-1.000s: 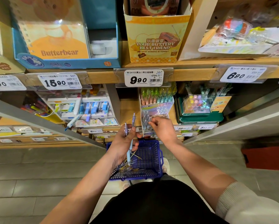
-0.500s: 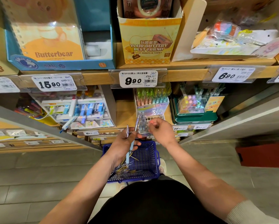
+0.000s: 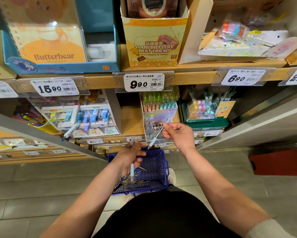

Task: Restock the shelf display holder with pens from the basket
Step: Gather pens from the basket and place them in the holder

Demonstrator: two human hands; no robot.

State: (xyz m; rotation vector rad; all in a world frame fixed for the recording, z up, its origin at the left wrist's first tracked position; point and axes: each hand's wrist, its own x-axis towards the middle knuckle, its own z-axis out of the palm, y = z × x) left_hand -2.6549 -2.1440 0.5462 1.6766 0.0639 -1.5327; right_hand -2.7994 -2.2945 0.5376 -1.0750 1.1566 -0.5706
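Observation:
A clear pen display holder (image 3: 159, 115) stands on the lower shelf, with green and pink pens in its back rows and open round holes in front. My right hand (image 3: 178, 134) pinches a light blue pen (image 3: 157, 134) held slanted just in front of those holes. My left hand (image 3: 130, 156) grips another light blue pen (image 3: 132, 170), pointing down over the blue plastic basket (image 3: 161, 170) on the floor. Several more pens (image 3: 134, 181) lie in the basket's bottom.
A wooden shelf edge (image 3: 192, 78) with price tags runs above the holder. A green highlighter display (image 3: 206, 115) stands right of it, and a correction tape rack (image 3: 85, 117) is on the left. A grey rail (image 3: 41, 133) slants across at left. Grey floor tiles lie below.
My right hand drew back from the holder and took one of the two pens out of my left hand. It now holds that pen in front of the holder. The left hand keeps one pen.

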